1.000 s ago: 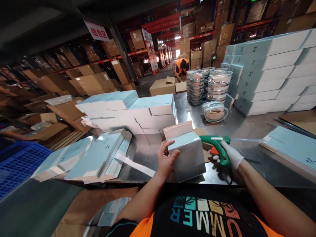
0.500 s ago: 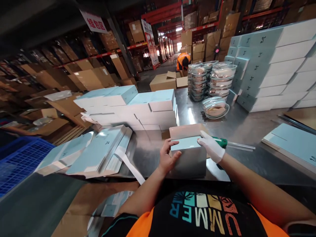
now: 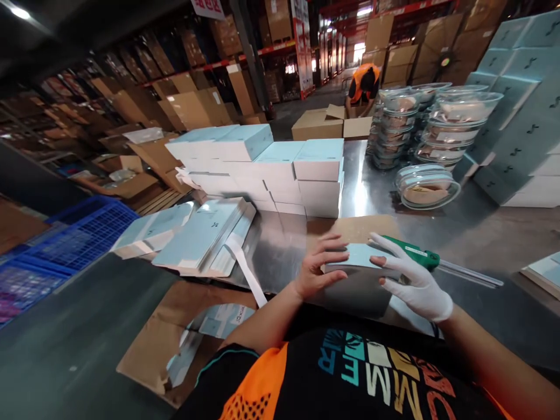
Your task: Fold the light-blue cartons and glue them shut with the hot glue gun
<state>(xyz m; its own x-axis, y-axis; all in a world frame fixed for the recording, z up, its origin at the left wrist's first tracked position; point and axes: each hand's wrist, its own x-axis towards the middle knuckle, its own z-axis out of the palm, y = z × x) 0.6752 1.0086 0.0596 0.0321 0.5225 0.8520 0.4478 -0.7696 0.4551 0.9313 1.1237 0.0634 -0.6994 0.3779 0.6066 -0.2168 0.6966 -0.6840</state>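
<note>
Warehouse racks ring a steel counter [image 3: 385, 192]; at its near edge, left hand [image 3: 315, 269] and gloved right hand [image 3: 415, 280], fingers spread, press flat against a box [image 3: 359, 274], glue gun [image 3: 409, 252] just behind.

A long, dim warehouse aisle [image 3: 315, 102] runs away between tall red-beamed steel racks [image 3: 262, 49] loaded with brown cardboard cartons [image 3: 188, 108], and a bright opening glows at its far end. The concrete floor there is grey and bare. Nearer stands a polished stainless-steel worktable [image 3: 371, 192] whose top reflects the overhead light in a pale streak. To the left, below the table's edge, sits a blue plastic lattice crate [image 3: 83, 233], with flattened brown cardboard sheets [image 3: 144, 186] heaped beyond it. A single ceiling lamp [image 3: 17, 11] shines at the upper left corner, and a white hanging sign with red characters [image 3: 207, 7] is cut off by the top edge.
</note>
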